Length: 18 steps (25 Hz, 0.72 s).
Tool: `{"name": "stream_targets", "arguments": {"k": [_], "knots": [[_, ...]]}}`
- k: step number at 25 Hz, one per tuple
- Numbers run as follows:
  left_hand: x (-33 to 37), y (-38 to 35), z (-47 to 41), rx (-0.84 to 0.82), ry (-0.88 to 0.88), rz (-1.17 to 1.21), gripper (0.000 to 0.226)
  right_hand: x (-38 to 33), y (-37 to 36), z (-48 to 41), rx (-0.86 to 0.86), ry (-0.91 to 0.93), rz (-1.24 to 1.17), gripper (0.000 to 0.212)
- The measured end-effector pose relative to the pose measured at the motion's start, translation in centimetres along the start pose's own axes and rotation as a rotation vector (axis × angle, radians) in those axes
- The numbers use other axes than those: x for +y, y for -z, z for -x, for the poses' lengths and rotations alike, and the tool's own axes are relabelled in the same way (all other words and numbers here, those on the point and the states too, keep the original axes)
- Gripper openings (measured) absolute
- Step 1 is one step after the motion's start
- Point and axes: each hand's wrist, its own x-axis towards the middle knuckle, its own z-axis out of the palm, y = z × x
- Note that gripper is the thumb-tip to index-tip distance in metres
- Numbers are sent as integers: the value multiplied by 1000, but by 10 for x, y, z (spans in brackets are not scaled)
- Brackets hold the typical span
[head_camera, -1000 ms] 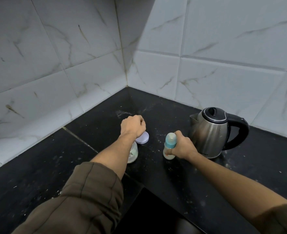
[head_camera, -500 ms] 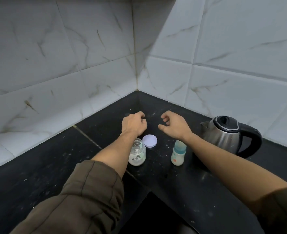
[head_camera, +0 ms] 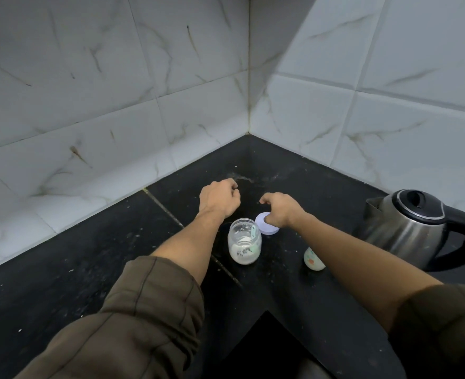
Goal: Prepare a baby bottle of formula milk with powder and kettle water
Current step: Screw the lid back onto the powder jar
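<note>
An open glass jar [head_camera: 244,244] of white powder with a small scoop inside stands on the black counter [head_camera: 89,258]. Its pale lilac lid [head_camera: 264,228] lies flat just behind and right of it. My right hand [head_camera: 281,210] hovers over the lid, fingers curled and touching its edge. My left hand [head_camera: 219,198] floats behind the jar, loosely curled, holding nothing. The baby bottle [head_camera: 313,259] stands right of the jar, mostly hidden under my right forearm. A steel kettle [head_camera: 409,228] with black lid and handle sits at the far right.
White marbled wall tiles [head_camera: 171,91] meet in a corner behind the counter. The counter's inner edge drops to a dark gap [head_camera: 266,348] near me. Powder specks dot the surface.
My right hand let go of the baby bottle, rose over it, then came down left onto the lid. The left hand stayed nearly still. The view tilted up.
</note>
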Motion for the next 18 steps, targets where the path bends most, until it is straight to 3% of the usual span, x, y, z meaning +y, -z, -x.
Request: {"name": "stream_targets", "arguments": {"k": [5, 12, 18], "knots": [[-11, -16, -12, -43, 22, 10, 31, 7, -18, -20, -172, -35, 122, 74], [-21, -31, -25, -78, 55, 8, 31, 20, -28, -37, -277, -53, 168, 102], [-24, -36, -30, -92, 64, 0, 31, 22, -36, -45, -278, -8, 222, 94]]}}
